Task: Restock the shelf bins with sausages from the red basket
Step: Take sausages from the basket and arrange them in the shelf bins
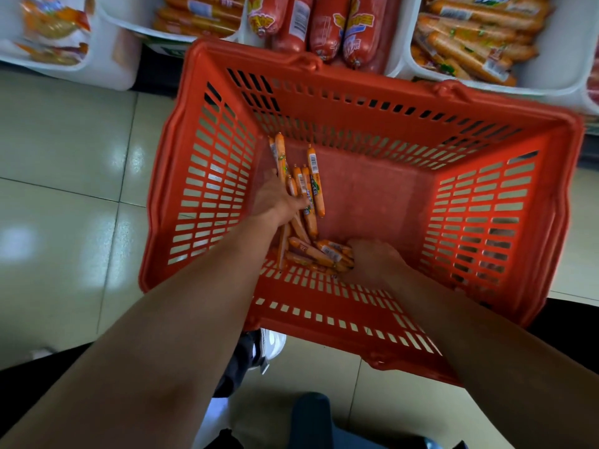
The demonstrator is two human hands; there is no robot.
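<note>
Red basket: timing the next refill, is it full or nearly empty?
The basket is nearly empty: only a handful of thin sausages lie at its left side; the rest of its floor is bare.

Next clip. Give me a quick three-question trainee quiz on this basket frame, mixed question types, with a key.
1. True or false: the red basket is empty.
2. Where are the left hand and the right hand? A) inside the basket B) on the shelf bins C) on the basket handles
3. Fill in: the thin orange sausages lie toward the person's ___ side of the basket floor.
Key: 1 false; 2 A; 3 left.
</note>
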